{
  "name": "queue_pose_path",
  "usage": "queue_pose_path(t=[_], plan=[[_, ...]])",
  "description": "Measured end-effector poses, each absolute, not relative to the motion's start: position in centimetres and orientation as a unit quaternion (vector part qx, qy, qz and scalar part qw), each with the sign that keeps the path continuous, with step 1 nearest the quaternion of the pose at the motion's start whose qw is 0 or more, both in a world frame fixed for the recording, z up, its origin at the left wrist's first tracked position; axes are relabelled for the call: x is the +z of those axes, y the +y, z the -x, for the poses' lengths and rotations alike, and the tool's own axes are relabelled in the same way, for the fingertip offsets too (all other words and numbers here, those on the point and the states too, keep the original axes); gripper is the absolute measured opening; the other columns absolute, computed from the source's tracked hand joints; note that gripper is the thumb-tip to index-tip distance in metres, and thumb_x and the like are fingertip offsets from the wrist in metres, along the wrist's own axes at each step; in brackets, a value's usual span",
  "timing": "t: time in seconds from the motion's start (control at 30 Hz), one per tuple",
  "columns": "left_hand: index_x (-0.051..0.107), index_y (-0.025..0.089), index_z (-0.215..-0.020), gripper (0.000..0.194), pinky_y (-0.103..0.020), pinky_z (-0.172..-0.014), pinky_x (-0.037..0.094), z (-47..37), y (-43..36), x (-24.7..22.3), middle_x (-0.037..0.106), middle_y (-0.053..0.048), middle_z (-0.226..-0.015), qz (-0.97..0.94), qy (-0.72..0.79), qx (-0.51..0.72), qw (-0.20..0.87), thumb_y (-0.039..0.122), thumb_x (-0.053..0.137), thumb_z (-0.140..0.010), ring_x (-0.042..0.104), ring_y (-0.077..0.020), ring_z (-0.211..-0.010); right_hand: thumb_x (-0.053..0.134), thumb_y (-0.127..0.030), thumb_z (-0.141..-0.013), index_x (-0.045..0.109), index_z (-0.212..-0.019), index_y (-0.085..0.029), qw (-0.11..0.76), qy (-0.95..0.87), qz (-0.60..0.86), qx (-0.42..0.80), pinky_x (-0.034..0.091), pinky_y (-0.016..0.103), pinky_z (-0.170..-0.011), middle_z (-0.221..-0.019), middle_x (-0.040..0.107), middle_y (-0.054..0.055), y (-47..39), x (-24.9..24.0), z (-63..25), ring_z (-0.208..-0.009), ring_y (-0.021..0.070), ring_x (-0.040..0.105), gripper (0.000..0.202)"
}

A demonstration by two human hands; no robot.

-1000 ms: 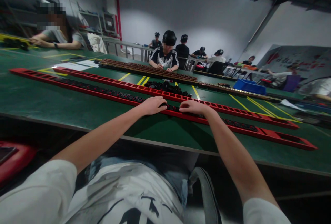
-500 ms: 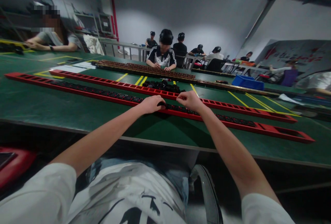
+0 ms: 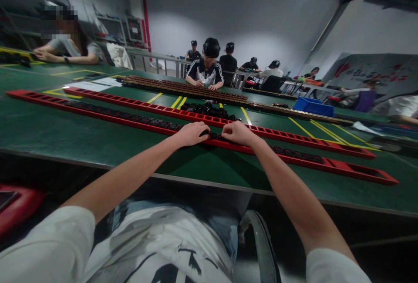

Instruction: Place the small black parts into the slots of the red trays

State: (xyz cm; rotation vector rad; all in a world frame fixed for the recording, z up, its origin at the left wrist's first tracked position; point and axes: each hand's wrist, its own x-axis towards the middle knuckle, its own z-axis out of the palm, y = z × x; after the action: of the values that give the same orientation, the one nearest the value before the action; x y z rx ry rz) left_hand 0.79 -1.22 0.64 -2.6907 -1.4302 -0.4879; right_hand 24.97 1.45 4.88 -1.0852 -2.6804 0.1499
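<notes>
The nearer long red slotted strip [image 3: 351,169] lies across the table in front of me, with several small square black parts [image 3: 160,123] seated in its slots. My left hand [image 3: 194,133] is over the middle of this strip, its fingers curled on a small black part [image 3: 205,133] that shows at the fingertips. Just to the right, my right hand [image 3: 237,133] rests on the same strip with fingers pinched together. Whatever sits under those fingertips is hidden. Between the hands, black parts [image 3: 214,136] show in the strip.
Behind lies a second red strip [image 3: 287,136] with open slots. A pile of black parts [image 3: 205,109] sits beyond it. Farther back are long brown strips [image 3: 183,87] and a blue bin [image 3: 313,106]. A co-worker [image 3: 205,69] sits opposite; another person [image 3: 72,41] is at left.
My right hand has moved slightly down and left, from just above the nearer strip onto it. The left hand has stayed nearly in place.
</notes>
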Motion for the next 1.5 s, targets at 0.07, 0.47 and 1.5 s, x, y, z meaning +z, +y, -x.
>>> queue_pose_path(t=[0.07, 0.47, 1.5], plan=[[0.062, 0.023, -0.124, 0.035, -0.035, -0.093, 0.049, -0.7, -1.2, 0.7, 0.064, -0.008, -0.12, 0.872, -0.463, -0.159, 0.024, 0.043, 0.047, -0.098, 0.061, -0.0245, -0.111, 0.059, -0.021, -0.082, 0.075, -0.079, -0.015, 0.116, -0.917, 0.38, 0.042, 0.035, 0.025, -0.061, -0.065, 0.066, 0.002, 1.5, 5.0, -25.0, -0.058, 0.0121, 0.052, 0.017], [0.062, 0.023, -0.122, 0.035, -0.035, -0.093, 0.049, -0.6, -1.1, 0.7, 0.064, -0.008, -0.119, 0.873, -0.46, -0.16, 0.021, 0.043, 0.047, -0.098, 0.061, -0.0246, -0.112, 0.062, -0.017, -0.078, 0.07, -0.07, -0.016, 0.06, -0.923, 0.376, 0.051, 0.036, 0.025, -0.06, -0.067, 0.066, 0.001, 1.7, 5.5, -25.3, -0.06, 0.0124, 0.054, 0.012], [0.062, 0.024, -0.124, 0.034, -0.036, -0.095, 0.05, -0.5, -1.2, 0.8, 0.064, -0.007, -0.119, 0.876, -0.455, -0.16, 0.011, 0.04, 0.049, -0.097, 0.061, -0.025, -0.114, 0.061, -0.019, -0.085, 0.074, -0.082, -0.015, 0.137, -0.924, 0.353, 0.059, 0.038, 0.024, -0.066, -0.073, 0.07, 0.003, 1.1, 4.4, -24.1, -0.065, 0.0131, 0.057, 0.015]])
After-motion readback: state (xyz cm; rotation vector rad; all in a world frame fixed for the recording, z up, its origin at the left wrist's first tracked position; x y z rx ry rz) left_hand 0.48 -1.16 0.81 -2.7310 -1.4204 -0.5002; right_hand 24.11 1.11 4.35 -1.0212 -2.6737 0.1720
